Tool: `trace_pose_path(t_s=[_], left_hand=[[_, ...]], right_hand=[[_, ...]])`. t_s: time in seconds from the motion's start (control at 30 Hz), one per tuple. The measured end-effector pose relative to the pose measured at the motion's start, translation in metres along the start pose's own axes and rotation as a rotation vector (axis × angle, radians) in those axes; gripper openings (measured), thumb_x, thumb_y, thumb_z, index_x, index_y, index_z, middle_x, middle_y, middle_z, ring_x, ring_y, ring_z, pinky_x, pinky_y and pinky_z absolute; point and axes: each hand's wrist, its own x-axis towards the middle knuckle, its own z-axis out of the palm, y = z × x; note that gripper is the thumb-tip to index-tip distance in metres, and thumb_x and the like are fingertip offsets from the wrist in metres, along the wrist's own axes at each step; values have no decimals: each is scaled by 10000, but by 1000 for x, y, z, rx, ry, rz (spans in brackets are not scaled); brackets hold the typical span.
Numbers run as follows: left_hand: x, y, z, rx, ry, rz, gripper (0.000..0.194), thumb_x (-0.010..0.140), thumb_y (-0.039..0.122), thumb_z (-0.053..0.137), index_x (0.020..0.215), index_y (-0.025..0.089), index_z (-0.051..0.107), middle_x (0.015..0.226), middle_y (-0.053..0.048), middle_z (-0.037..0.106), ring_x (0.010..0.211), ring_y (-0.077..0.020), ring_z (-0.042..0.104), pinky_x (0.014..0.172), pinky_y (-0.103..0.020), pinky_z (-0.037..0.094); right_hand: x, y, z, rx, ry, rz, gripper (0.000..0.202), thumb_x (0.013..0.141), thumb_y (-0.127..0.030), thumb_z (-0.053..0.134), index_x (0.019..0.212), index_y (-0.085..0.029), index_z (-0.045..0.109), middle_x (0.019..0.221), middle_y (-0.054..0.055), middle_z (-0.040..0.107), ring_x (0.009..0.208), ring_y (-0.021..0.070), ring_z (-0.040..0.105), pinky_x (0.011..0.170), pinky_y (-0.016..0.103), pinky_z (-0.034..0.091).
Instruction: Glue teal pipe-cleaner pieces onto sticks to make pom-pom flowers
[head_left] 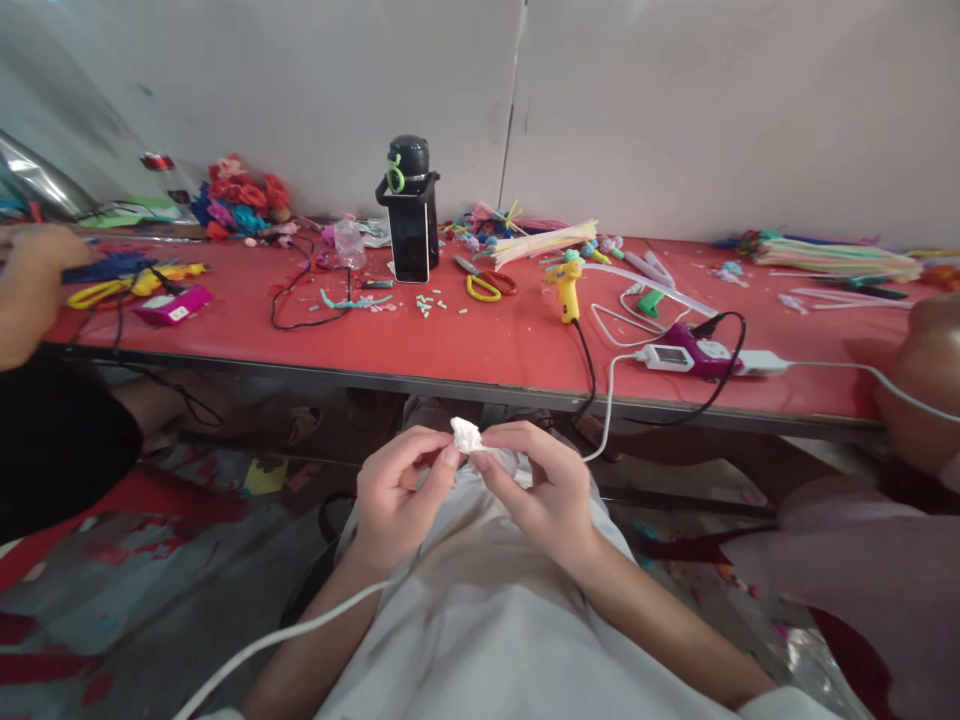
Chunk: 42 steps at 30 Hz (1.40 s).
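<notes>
Above my lap, in front of the table edge, a small white crumpled piece that looks like paper or soft material is pinched between both hands. My left hand grips its left side between thumb and forefinger. From the right, my right hand closes thumb and fingertips on its other side. What the piece is exactly cannot be made out. On the table ahead lie a yellow glue gun with a black cord and a pair of scissors with yellow and orange handles.
The red table carries a black bottle, a phone, pipe cleaners, crepe paper flowers and a purple power strip. White cables cross near my lap. A person's arm is at left; another person sits at right.
</notes>
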Motion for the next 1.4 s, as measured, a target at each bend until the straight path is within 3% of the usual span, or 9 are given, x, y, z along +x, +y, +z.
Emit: trace_pose_path(t_s=[0.23,0.37,0.53,0.67,0.8,0.9,1.03,1.23,1.4], left_hand=[[-1,0,0,17,14,-44,130,951,193,637,840,183,704,732,0,640,622,-115,589,586,-210,464],[-1,-11,-1,-28,13,10,117,975,211,635,882,184,699,759,6,633,631,-101,599,596,-193,483],[-2,-20,-1,-84,31,-32,89,989,245,645,932,196,692,794,16,648,644,-86,621,623,-176,511],[0,-17,-1,-101,11,-78,126,1000,285,637,924,196,682,734,27,646,661,-92,633,656,-173,525],[2,-15,-1,-98,-23,-89,123,992,308,650,956,199,694,849,9,705,735,-104,679,693,-174,544],[2,-17,-3,-62,-31,-119,139,994,332,650,972,204,700,869,2,724,751,-110,693,687,-170,542],[0,-19,-6,-86,-59,-198,165,997,368,648,982,209,690,865,-2,724,784,-121,700,702,-173,536],[2,-21,-6,-162,-92,-283,241,996,436,638,982,199,680,854,-15,709,798,-140,675,716,-201,527],[1,-27,-6,-202,-119,-330,266,980,457,658,965,192,674,818,-14,674,752,-141,627,687,-219,492]], right_hand=[[1,8,2,379,18,287,80,922,-261,735,846,-241,748,920,26,720,832,161,663,742,303,513],[-1,17,3,519,54,446,106,901,-309,770,829,-239,738,899,12,692,831,151,611,756,293,473],[-1,18,4,561,87,435,100,866,-315,809,829,-243,750,944,20,686,884,164,617,813,304,477],[6,13,4,768,56,587,210,803,-382,855,755,-225,724,942,18,703,780,141,618,711,275,487],[11,12,2,883,-27,760,274,724,-363,913,851,-212,722,860,14,715,696,127,625,631,247,478],[11,13,1,847,-102,762,333,686,-314,939,918,-200,730,875,25,724,744,143,664,665,254,502],[7,14,1,758,-131,706,276,731,-299,909,923,-198,739,830,8,697,728,123,641,672,246,493],[4,11,2,551,-8,601,214,792,-332,855,905,-208,722,793,-1,671,677,120,607,617,246,486],[2,14,4,377,118,399,120,821,-266,812,830,-204,709,855,16,636,737,128,607,633,252,491]])
